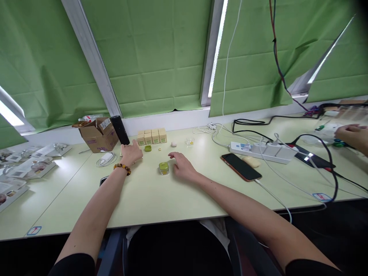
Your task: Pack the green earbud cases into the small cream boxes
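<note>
My left hand (131, 153), with a beaded bracelet on its wrist, reaches forward beside a row of small tan boxes (151, 137). Its fingers look apart, and nothing shows clearly in them. To the right, my right hand (183, 166) rests over the table with its index finger stretched out and the others loosely bent. Just left of it stands a small clear container with a green lid (163, 167). A little green tray-like piece (147, 148), a tiny yellowish piece (160, 149), a pale pink piece (174, 144) and a small clear cup (190, 141) lie farther back.
An opened cardboard box (99, 136) and a black upright object (120, 130) stand at the back left. A coiled white cable (107, 158) lies nearby. A phone (241, 167) and a white power strip (261, 151) occupy the right. Another person's hand (351, 133) is at the far right.
</note>
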`<state>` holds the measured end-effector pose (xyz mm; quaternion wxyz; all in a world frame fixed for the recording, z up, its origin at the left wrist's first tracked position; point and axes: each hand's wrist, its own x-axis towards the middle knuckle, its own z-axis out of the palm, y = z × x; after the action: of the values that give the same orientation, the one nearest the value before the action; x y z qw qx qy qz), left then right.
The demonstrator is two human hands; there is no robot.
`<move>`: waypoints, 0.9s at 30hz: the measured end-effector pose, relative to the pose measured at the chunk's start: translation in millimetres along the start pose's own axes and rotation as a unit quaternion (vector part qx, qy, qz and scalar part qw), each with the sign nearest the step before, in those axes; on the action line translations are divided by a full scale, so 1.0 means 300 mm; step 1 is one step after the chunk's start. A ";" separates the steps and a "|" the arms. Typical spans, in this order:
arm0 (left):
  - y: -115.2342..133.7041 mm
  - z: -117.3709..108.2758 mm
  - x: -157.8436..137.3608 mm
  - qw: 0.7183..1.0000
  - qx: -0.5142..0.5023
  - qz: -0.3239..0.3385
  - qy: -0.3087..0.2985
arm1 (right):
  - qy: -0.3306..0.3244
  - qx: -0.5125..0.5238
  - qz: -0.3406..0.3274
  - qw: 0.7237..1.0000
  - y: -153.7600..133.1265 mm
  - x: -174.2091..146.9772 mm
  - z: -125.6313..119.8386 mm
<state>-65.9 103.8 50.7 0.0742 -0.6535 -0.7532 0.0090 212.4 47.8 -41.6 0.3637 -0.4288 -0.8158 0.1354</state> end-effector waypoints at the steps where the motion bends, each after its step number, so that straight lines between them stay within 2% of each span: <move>1: -0.005 -0.006 -0.007 1.000 -0.003 -0.003 0.020 | 0.003 0.000 -0.002 1.000 -0.001 0.000 0.000; 4: -0.010 -0.032 -0.046 0.995 -0.019 -0.007 0.094 | 0.013 0.002 -0.008 1.000 -0.007 0.002 -0.005; 7: 0.011 -0.061 -0.111 0.977 -0.057 0.011 0.204 | 0.044 0.015 -0.034 0.998 -0.019 0.003 -0.016; 12: 0.086 -0.058 -0.228 0.916 -0.180 0.100 0.344 | 0.117 0.098 -0.103 0.983 -0.057 -0.003 -0.045; 15: 0.129 -0.023 -0.277 0.869 -0.199 0.157 0.426 | 0.115 0.120 -0.139 0.976 -0.089 -0.010 -0.059; 17: 0.150 0.001 -0.300 0.849 -0.195 0.199 0.449 | 0.090 0.110 -0.167 0.976 -0.110 -0.014 -0.064; 21: 0.176 0.026 -0.333 0.832 -0.189 0.247 0.459 | 0.055 0.104 -0.202 0.972 -0.141 -0.020 -0.061; 27: 0.173 0.054 -0.348 0.817 -0.231 0.277 0.450 | 0.050 0.139 -0.190 0.971 -0.156 -0.026 -0.064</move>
<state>-2.9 9.8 18.6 0.2465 -0.7635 -0.4031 -0.4402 200.7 12.0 -7.1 0.4792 -0.2176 -0.8361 0.1545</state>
